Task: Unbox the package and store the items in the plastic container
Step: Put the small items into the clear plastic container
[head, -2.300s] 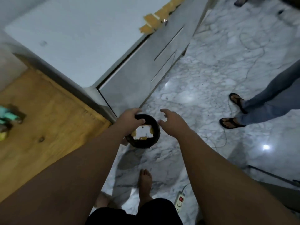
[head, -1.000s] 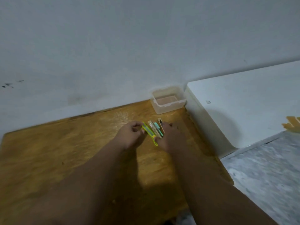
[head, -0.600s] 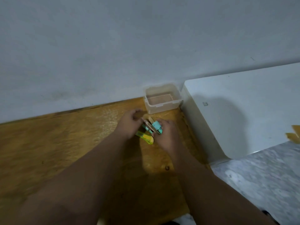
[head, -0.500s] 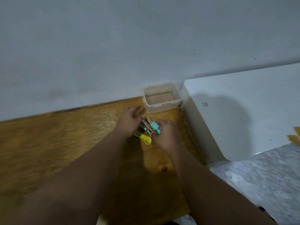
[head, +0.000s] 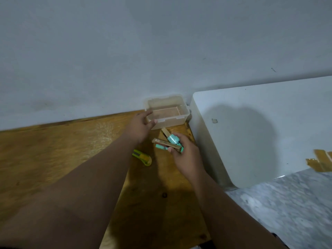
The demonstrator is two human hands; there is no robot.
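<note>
A clear plastic container (head: 177, 119) stands against the wall at the far end of the wooden table (head: 53, 150), with nothing visible inside. My left hand (head: 139, 125) is spread open, its fingers at the container's near-left corner. My right hand (head: 185, 151) grips a bundle of small items (head: 169, 143): teal tubes and thin tan boxes, held just in front of the container. A yellow-green utility knife (head: 142, 157) lies on the table beside my left forearm.
A white cabinet top (head: 260, 126) adjoins the table on the right, with strips of brown tape (head: 321, 159) at its edge. A grey wall rises right behind the container. Marble floor (head: 287, 203) shows at lower right.
My left hand has let go of the bundle and reached up to the container. The utility knife now lies on the table. My right hand keeps the items.
</note>
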